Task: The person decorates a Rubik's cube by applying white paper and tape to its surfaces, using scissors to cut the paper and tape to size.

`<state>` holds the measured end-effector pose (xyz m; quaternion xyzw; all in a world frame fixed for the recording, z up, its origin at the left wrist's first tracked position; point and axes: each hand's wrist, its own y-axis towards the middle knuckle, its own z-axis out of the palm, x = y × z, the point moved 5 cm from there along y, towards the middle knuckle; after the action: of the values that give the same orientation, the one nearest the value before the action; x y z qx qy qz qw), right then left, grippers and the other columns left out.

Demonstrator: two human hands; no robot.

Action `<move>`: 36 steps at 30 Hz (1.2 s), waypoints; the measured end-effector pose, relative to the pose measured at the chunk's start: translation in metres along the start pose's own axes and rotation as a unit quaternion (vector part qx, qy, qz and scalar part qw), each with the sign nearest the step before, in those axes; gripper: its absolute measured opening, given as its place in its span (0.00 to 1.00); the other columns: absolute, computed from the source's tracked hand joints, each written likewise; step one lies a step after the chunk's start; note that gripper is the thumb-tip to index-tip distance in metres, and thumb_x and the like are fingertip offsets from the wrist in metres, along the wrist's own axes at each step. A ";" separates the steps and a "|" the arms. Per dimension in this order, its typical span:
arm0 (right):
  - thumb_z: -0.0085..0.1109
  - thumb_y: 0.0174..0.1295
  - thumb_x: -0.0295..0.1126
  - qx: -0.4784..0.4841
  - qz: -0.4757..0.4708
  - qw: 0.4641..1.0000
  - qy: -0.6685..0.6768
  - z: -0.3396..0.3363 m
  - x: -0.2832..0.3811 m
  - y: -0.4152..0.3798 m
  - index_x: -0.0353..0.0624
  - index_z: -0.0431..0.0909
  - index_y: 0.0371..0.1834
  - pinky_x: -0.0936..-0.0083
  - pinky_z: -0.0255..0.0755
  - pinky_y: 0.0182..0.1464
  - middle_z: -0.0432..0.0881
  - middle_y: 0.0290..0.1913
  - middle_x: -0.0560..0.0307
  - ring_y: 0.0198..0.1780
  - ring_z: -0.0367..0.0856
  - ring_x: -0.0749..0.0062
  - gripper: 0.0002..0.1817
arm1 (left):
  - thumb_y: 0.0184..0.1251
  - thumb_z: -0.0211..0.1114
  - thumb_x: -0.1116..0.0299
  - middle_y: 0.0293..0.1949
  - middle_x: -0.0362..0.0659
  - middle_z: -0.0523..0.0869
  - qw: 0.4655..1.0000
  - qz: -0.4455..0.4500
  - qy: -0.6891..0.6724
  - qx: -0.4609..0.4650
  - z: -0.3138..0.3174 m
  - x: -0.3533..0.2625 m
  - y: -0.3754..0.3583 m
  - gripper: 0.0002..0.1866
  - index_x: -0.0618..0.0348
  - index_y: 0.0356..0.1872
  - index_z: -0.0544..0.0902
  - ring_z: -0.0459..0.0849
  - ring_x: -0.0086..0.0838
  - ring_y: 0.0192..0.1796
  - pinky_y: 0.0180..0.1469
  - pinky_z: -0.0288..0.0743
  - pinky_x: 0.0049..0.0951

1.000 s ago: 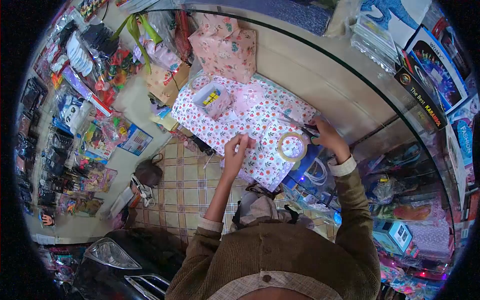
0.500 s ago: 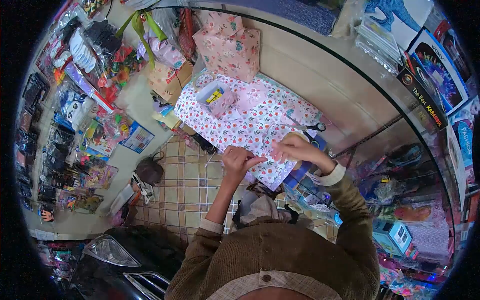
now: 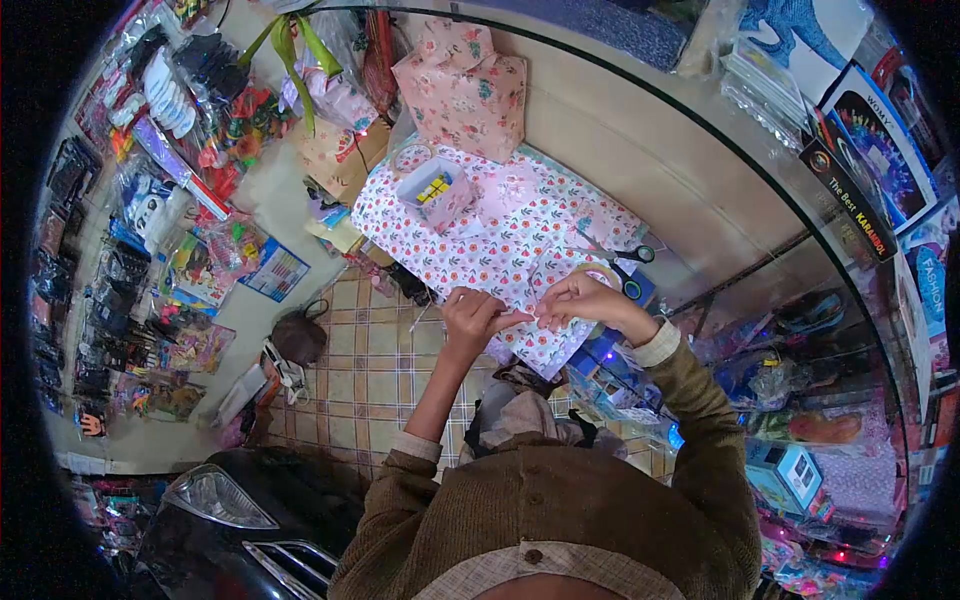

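White floral wrapping paper point(image 3: 450, 262) lies spread over the work surface. At its near edge my left hand point(image 3: 474, 318) is closed, fingers curled and thumb pointing right. My right hand point(image 3: 588, 303) pinches close to that thumb tip, above the paper; what lies between the fingers is too small to make out. Just behind the right hand is a tape roll point(image 3: 603, 270), partly covered. Beyond it rests a pair of scissors point(image 3: 628, 257) with dark handles. A small floral box point(image 3: 440, 208) with something yellow in it stands farther back on the paper.
A pink floral wrapped package point(image 3: 465, 100) stands at the back, with another tape roll point(image 3: 412, 157) near it. A glass edge point(image 3: 730, 150) curves along the right. Packaged goods point(image 3: 170, 200) hang on the left. A dark motorbike point(image 3: 250, 510) stands at lower left.
My right hand has turned and its fingers have come down and left, close to the left thumb. The left hand has hardly moved. The view has shifted slightly.
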<state>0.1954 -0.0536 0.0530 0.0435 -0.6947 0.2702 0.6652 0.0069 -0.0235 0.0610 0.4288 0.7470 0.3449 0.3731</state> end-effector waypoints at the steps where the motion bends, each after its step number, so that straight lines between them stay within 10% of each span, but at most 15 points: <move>1: 0.60 0.65 0.38 -0.006 -0.001 1.000 0.011 -0.001 -0.002 0.000 0.36 0.83 0.45 0.84 0.77 0.33 0.87 0.37 0.54 0.34 0.85 0.76 0.16 | 0.31 0.82 0.57 0.16 0.31 0.77 1.000 -0.008 0.001 -0.002 0.000 0.001 0.000 0.20 0.50 0.18 0.76 0.77 0.25 0.21 0.29 0.65 0.28; 14: 0.53 0.69 0.28 -0.237 -0.177 0.955 -0.017 -0.055 -0.008 -0.006 0.30 0.80 0.44 0.82 0.78 0.39 0.85 0.36 0.54 0.34 0.83 0.79 0.11 | 0.52 0.74 0.62 0.33 0.43 0.82 0.973 -0.215 -0.056 0.061 0.041 0.024 0.002 0.13 0.55 0.33 0.81 0.80 0.36 0.37 0.40 0.66 0.37; 21: 0.63 0.63 0.28 -0.322 -0.176 0.930 0.023 -0.042 -0.012 -0.011 0.32 0.81 0.43 0.85 0.76 0.38 0.85 0.34 0.58 0.34 0.81 0.82 0.10 | 0.51 0.72 0.68 0.28 0.48 0.81 0.979 -0.184 0.018 0.084 0.064 0.011 0.012 0.09 0.58 0.32 0.83 0.80 0.44 0.31 0.35 0.73 0.41; 30: 0.68 0.59 0.29 -0.364 -0.220 0.899 -0.102 -0.029 -0.003 -0.013 0.38 0.84 0.36 0.85 0.72 0.36 0.85 0.31 0.63 0.32 0.80 0.87 0.07 | 0.61 0.65 0.76 0.27 0.48 0.85 0.893 -0.380 -0.227 0.081 0.059 0.017 -0.001 0.05 0.62 0.38 0.83 0.85 0.31 0.26 0.32 0.76 0.29; 36: 0.69 0.57 0.26 -0.369 -0.235 0.886 -0.156 -0.002 0.039 -0.021 0.36 0.84 0.34 0.86 0.71 0.37 0.85 0.30 0.62 0.31 0.80 0.86 0.05 | 0.61 0.66 0.77 0.27 0.49 0.86 0.921 -0.332 -0.205 0.006 0.026 -0.005 0.018 0.08 0.67 0.41 0.84 0.85 0.28 0.25 0.29 0.77 0.25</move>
<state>0.2016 -0.0592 0.0966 -0.0008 -0.8086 -0.1802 0.5601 0.0378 -0.0162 0.0645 0.2196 0.7556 0.1012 0.6088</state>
